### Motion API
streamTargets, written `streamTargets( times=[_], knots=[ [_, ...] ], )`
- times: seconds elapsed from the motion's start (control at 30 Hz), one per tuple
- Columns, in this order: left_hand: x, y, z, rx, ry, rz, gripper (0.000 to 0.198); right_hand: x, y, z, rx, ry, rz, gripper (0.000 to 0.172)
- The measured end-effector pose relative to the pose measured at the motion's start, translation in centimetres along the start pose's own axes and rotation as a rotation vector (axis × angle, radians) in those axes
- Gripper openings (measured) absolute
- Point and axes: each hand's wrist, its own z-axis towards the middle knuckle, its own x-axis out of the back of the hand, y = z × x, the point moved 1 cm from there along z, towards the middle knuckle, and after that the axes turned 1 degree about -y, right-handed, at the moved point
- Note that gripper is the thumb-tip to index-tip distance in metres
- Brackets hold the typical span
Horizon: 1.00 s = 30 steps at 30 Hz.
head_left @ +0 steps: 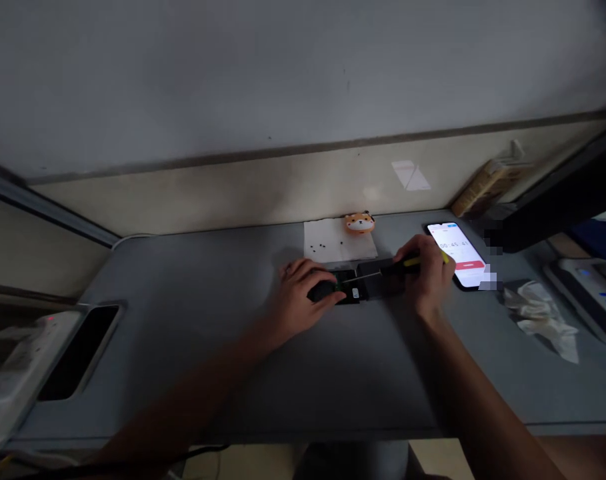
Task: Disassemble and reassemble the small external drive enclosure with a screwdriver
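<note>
My right hand (429, 270) is closed round the black and yellow handle of a screwdriver (409, 264). Its thin shaft points left, with the tip at an opened dark electronic device (353, 293) that shows a green circuit board. My left hand (305, 293) grips the device's left side, fingers over a rounded black part (322, 291). A flat dark panel (383, 279) adjoins the device on the right, partly under the screwdriver. Just behind lies a white paper (327, 232) with several tiny dark screws (323, 246) on it.
An orange and white animal-faced figure (360, 223) sits at the paper's back corner. Right of my right hand lies a lit phone (457, 257) showing a timer, then crumpled tissue (540, 317). A dark-screened phone (80, 353) lies far left on the grey desk (197, 300).
</note>
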Motion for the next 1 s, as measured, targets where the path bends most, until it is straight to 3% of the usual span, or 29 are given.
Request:
streamTargets(
  times=[0.13,0.4,1.0],
  knots=[
    [0.1,0.3,0.0,-0.042,-0.117,0.017,0.036,0.2,-0.2,0.4,-0.01,0.019,-0.104,0.049],
    [-0.5,0.2,-0.1,-0.027,-0.251,0.05,0.054,0.0,0.6,0.2,0.055,-0.09,-0.142,0.049],
    [-0.5,0.3,0.0,-0.011,-0.281,0.04,0.05,0.1,-0.5,-0.4,0.25,-0.191,-0.237,0.048]
  ],
)
